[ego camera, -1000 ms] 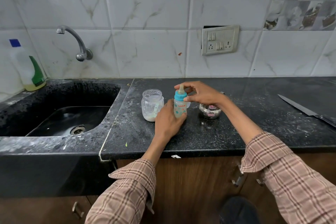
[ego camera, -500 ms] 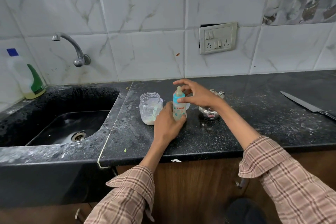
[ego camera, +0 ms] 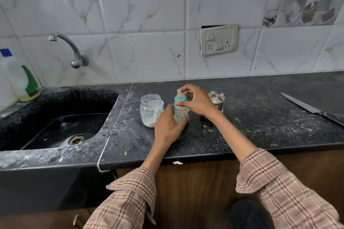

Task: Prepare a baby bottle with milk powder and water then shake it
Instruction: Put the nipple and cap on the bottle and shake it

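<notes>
The black stone counter (ego camera: 242, 135) carries everything, and the baby bottle (ego camera: 181, 112) standing upright on it serves as the landmark. To the far left of the bottle the counter drops into the sink (ego camera: 61, 126), with a wall tap (ego camera: 71, 50) above it and a plastic detergent bottle (ego camera: 20, 78) at its far corner. Far to the right of the bottle lies a knife (ego camera: 305, 108). Above and right of the bottle, a switch plate (ego camera: 219, 40) hangs on the tiles.

Just left of the bottle stands the open powder jar (ego camera: 151, 109), white powder in its bottom and a scoop leaning inside. Just right of and behind the bottle is a small steel pot (ego camera: 216, 101), partly hidden by the wrist.

The left hand (ego camera: 168, 126) wraps the lower body of the bottle, fingers curled round it. The right hand (ego camera: 197, 101) sits over the top, fingers curled around the blue collar and teat, though whether they are pinching the collar or just leaving it I cannot tell.

Against a second ago, the bottle stands in the same spot and the left grip has not changed; the right hand's fingers have shifted round the collar, from reaching over the teat to arching beside it. I read this as the cap being screwed tight, so filling looks done and shaking is what remains. The level inside the bottle is too unclear to confirm.
</notes>
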